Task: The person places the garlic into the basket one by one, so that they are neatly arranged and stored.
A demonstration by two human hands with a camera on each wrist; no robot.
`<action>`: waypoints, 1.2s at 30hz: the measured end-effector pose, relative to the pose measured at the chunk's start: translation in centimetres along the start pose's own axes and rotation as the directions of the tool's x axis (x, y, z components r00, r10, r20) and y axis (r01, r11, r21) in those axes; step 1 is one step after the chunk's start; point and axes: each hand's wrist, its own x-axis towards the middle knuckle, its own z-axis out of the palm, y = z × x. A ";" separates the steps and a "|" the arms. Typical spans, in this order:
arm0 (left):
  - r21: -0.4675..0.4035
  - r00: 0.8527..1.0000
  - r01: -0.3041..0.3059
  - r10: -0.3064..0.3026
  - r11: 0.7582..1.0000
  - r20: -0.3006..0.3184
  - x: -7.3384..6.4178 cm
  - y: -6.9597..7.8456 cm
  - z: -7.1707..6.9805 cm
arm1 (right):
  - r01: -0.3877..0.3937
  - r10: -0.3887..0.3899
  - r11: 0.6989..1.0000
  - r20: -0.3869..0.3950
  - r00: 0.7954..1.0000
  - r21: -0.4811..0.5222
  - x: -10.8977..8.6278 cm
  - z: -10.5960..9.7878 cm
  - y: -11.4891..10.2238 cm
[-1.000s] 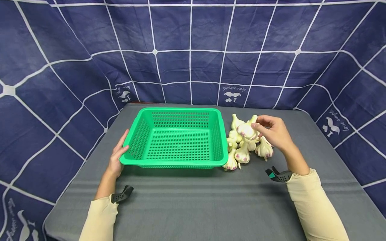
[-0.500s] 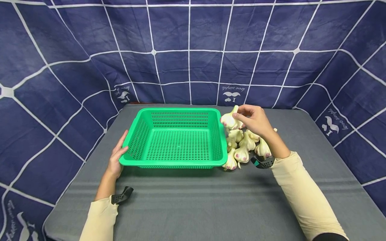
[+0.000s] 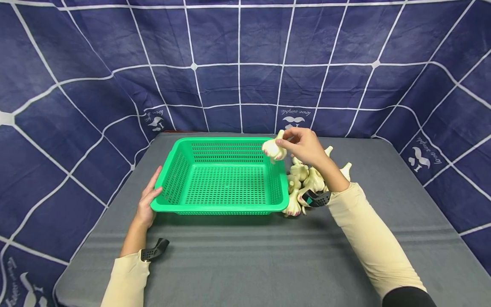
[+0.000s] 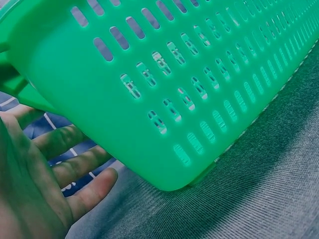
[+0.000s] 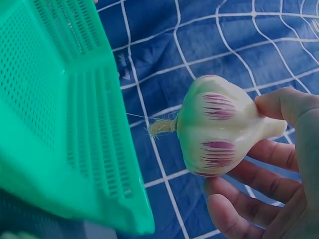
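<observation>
A green plastic basket [image 3: 226, 209] with slotted walls stands on the grey-covered table. At its left side my left hand [image 3: 146, 202] holds the rim, thumb over the edge and fingers along the outside. Those fingers [image 4: 82, 164] look spread and fairly straight in the left wrist view. My right hand [image 3: 307, 147] pinches a garlic bulb [image 3: 274, 149] by its stem, above the basket's far right corner. Purple streaks and a tuft of roots show on the bulb in the right wrist view. More garlic bulbs [image 3: 293, 207] lie heaped against the basket's right side, partly hidden by my right arm.
The grey table [image 3: 230, 264] stretches in front of the basket and to both sides. A dark blue cloth [image 3: 215, 85] with white grid lines hangs behind it and at both sides. A black wrist strap [image 3: 317, 198] sits on my right wrist, over the garlic.
My right hand has carried the garlic bulb left and up from the heap to above the basket's right rim. My left hand and the basket have stayed in place.
</observation>
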 end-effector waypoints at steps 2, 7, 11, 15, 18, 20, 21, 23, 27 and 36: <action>0.003 1.000 0.002 -0.002 1.000 0.000 -0.1 0.0 0.0 | 0.006 -0.006 1.000 0.019 1.000 -0.006 0.5 0.6 -0.6; 0.004 1.000 0.008 -0.008 1.000 0.002 0.0 0.1 -0.1 | 0.036 -0.035 0.999 0.053 0.998 -0.022 1.4 1.8 -1.7; 0.017 1.000 0.008 -0.008 1.000 -0.002 0.1 0.0 0.0 | 0.029 -0.026 0.999 0.068 0.997 -0.042 2.0 2.6 -2.3; 0.030 1.000 0.007 -0.007 1.000 -0.001 0.2 0.0 0.0 | 0.022 -0.017 0.998 0.087 0.996 -0.063 2.8 3.3 -2.8; 0.027 1.000 0.010 -0.010 1.000 -0.004 0.1 0.0 -0.1 | 0.030 -0.021 0.996 0.105 0.994 -0.082 3.5 4.0 -3.1; 0.022 1.000 0.013 -0.013 1.000 -0.006 0.1 -0.1 -0.2 | 0.035 -0.025 0.995 0.108 0.994 -0.097 4.0 4.6 -3.2; 0.017 1.000 0.013 -0.013 1.000 -0.007 0.0 -0.1 -0.2 | 0.039 -0.028 0.993 0.107 0.994 -0.107 4.2 4.9 -3.2; 0.011 1.000 0.014 -0.013 1.000 -0.008 0.0 -0.1 -0.3 | 0.037 -0.025 0.993 0.101 0.995 -0.115 4.7 5.5 -3.3; 0.006 1.000 0.014 -0.014 1.000 -0.003 0.0 0.0 -0.4 | 0.020 -0.008 0.994 0.111 0.994 -0.109 5.4 6.4 -3.8; 0.088 1.000 0.029 -0.029 0.996 -0.004 0.1 0.2 -0.3 | 0.048 -0.028 0.993 0.168 0.985 -0.112 6.7 8.5 -5.3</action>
